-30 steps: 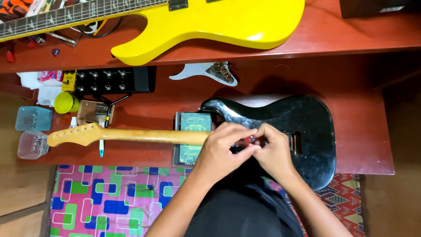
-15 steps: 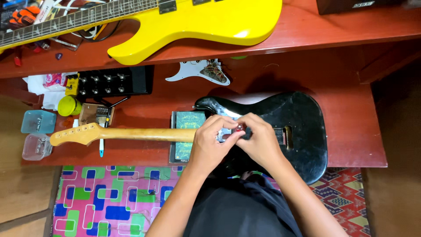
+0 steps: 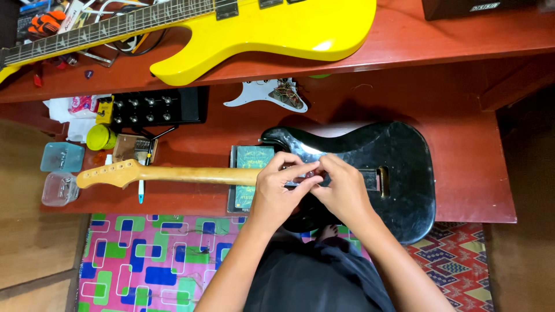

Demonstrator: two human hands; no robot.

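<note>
Both hands (image 3: 312,190) pinch over glossy black guitar body (image 3: 399,167).

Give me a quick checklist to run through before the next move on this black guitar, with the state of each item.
1. Both hands on the work: left hand and right hand meet over the black guitar body where the neck joins it. Ok.
2. What the fingers pinch: a small reddish part shows between them, too small to identify. Cannot tell.
3. Body supported: it lies flat on the red lower shelf, its lower edge overhanging the front. Ok, watch the overhang.
4. Neck supported: the wooden neck passes over a green book; the headstock is near two clear plastic boxes. Ok.
5. Neck fastened to the body: joint hidden by the hands. Cannot tell.
</note>
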